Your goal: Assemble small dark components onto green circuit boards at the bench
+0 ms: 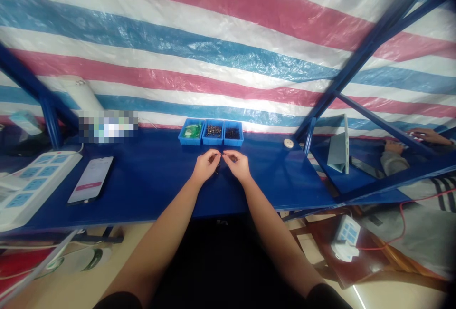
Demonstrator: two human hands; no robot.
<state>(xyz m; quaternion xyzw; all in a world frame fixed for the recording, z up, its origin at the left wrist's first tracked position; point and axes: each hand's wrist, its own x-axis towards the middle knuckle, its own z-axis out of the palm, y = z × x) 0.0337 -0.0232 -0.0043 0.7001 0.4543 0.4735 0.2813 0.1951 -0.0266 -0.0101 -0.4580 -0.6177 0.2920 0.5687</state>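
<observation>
My left hand (pixel 205 166) and my right hand (pixel 238 164) are close together above the blue table (pixel 160 176), fingertips nearly touching. Both have their fingers curled into a pinch. Small dark brownish bits show among the fingers of each hand, too small to name. Just beyond the hands stand three small blue bins in a row. The left bin (pixel 190 141) has green, shiny plastic-looking pieces (pixel 193 130) in it. Metallic, screw-like pieces (pixel 213 131) fill the middle bin (pixel 212 141). In the right bin (pixel 233 142) lie small dark pieces (pixel 232 133).
On the left are a phone (pixel 90 179) and a white power strip (pixel 39 183). A round white object (pixel 288 143) sits near the blue frame post (pixel 309 135). Past the frame, a tablet in a case (pixel 339 149) stands near another person's hands (pixel 394 147). Striped sheeting (pixel 228 57) hangs behind.
</observation>
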